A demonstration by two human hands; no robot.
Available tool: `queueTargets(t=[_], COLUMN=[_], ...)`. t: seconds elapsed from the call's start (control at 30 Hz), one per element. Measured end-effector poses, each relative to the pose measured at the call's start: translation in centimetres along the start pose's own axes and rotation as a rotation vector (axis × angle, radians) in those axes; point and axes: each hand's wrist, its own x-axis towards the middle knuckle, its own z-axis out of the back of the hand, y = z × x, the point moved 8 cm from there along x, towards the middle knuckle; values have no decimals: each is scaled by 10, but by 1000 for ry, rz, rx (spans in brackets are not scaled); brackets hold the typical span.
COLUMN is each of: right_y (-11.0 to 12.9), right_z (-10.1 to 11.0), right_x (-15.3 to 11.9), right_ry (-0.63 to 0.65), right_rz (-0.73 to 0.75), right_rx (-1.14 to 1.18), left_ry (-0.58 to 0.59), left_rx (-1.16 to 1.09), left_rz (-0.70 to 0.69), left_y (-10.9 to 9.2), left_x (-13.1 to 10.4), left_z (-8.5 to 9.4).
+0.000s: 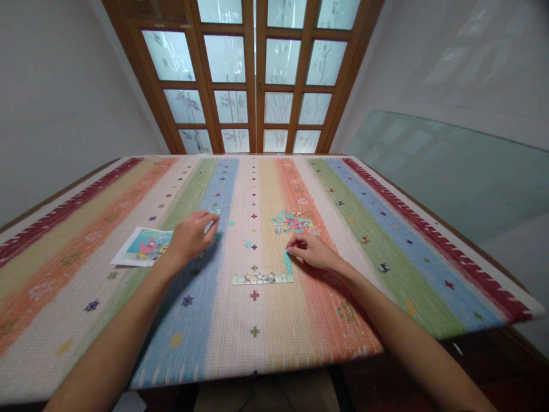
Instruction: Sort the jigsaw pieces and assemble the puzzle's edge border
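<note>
An L-shaped run of joined puzzle pieces (262, 278) lies on the striped cloth, with a turquoise column rising at its right end. My right hand (312, 250) touches the top of that column, thumb and forefinger pinched; whatever is between them is too small to make out. Just beyond it is a heap of loose pieces (291, 222). My left hand (194, 233) hovers above the blue stripe, thumb and forefinger apart, near a few scattered turquoise pieces. Left of it lies a printed cartoon picture (143, 247), partly covered by the wrist.
A striped cloth (283, 337) covers the large table. Single loose pieces (248, 244) lie between my hands. A pale glass panel (450, 166) stands at the right, and wooden doors (256, 91) with glass panes are behind the table.
</note>
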Motion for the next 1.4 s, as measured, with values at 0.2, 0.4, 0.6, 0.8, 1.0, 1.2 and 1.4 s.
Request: queueTargets(t=[0.2,0.4,0.6,0.8,1.0,1.2,1.4], right_y=[-1,0,3,3,1,2,1], right_z=[2,1,1,0,-1,-1,-2], right_x=[1,0,0,0,0,0,0], right_ry=[-26,-8,3,7,22,28,30], right_rz=[-13,-35,-27,-34,-39,-39,-31], right_rx=[4,38,14,21,43,43,38], left_ry=[133,189,178,167,-14,-46,52], left_rx=[223,294,283,126,-358,-901,-1112], left_rz=[226,256,299,353,479,546,521], left_y=[99,122,127,125,112,78,40], left_x=[-3,-6,-5,-3,-3,-4,-5], left_z=[-12,-32,-30,-21,5,6,-1])
